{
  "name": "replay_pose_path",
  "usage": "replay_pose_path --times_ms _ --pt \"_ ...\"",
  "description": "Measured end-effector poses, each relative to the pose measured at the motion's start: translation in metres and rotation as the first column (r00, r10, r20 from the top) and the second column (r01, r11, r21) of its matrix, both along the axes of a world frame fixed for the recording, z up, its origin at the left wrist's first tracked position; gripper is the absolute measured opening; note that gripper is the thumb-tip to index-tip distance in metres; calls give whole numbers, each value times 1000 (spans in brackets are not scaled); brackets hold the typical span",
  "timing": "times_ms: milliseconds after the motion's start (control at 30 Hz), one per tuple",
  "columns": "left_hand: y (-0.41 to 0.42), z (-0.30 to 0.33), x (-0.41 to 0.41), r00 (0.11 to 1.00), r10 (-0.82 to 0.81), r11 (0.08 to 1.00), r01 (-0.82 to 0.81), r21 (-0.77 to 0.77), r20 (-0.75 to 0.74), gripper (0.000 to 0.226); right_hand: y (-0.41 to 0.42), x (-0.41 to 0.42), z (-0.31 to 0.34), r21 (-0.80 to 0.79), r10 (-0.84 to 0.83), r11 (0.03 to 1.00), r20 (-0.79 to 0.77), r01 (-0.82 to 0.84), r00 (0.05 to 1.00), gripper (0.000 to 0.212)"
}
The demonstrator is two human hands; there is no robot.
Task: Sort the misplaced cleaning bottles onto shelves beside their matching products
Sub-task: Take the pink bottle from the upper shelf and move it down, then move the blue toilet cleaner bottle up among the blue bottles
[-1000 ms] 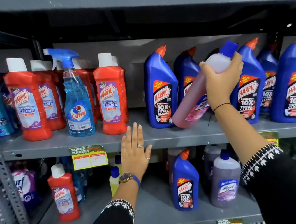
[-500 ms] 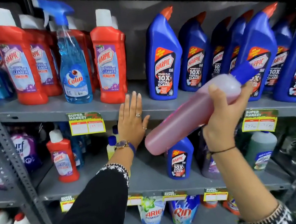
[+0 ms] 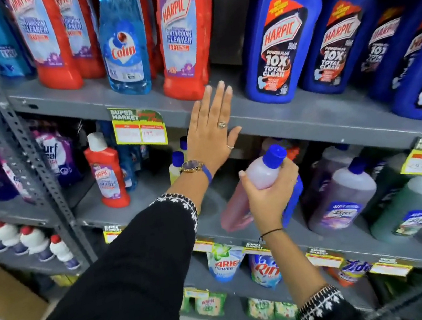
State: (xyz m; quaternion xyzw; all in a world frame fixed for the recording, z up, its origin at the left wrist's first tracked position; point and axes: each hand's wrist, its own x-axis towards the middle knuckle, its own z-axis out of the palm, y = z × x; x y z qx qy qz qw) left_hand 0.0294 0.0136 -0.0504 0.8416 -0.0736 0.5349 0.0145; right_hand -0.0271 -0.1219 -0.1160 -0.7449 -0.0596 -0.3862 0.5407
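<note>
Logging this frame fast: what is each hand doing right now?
Left hand: open, fingers spread flat against the shelf edge, holding nothing.
Right hand: closed around the pink bottle near its blue cap.

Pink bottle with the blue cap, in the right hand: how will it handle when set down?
The translucent pink plastic bottle looks nearly full, so probably heavy for its size. Tall and narrow, likely tippy if nudged. The right hand holds it near the neck, tilted; smooth plastic may slip.
</note>
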Motion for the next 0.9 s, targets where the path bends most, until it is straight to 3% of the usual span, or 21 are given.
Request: replay_pose_path --times_ms 333,900 --pt "1 -3 8 998 -3 1000 2 16 70 63 27 56 -40 -168 81 981 -112 -99 990 70" --pt "2 -8 14 995 31 999 -35 38 94 59 37 80 -56 -234 102 958 -252 -162 962 75"
